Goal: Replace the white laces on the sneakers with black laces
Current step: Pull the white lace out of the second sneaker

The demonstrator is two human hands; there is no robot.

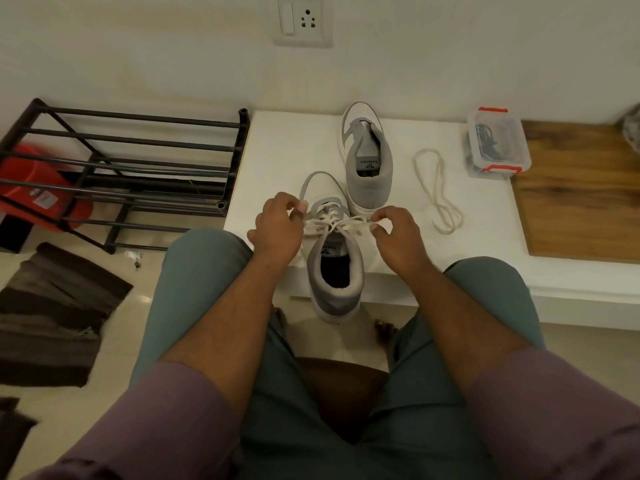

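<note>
Both forearms extended forward and down between the knees; left hand (pixel 277 223) and right hand (pixel 398 233) raised side by side, fingers curled, fingertips pinching inward.

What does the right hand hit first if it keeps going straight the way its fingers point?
Probably the white lace the right hand already pinches, then the near sneaker; its fingers point inward toward the left hand. Depth is unclear.

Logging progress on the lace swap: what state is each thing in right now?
Near sneaker: still white-laced, being undone.
Far sneaker: unlaced.
Loose white lace: removed, on the platform.
Plastic box: lid closed, dark laces inside.
Left hand: pinching lace.
Right hand: pinching lace.
</note>
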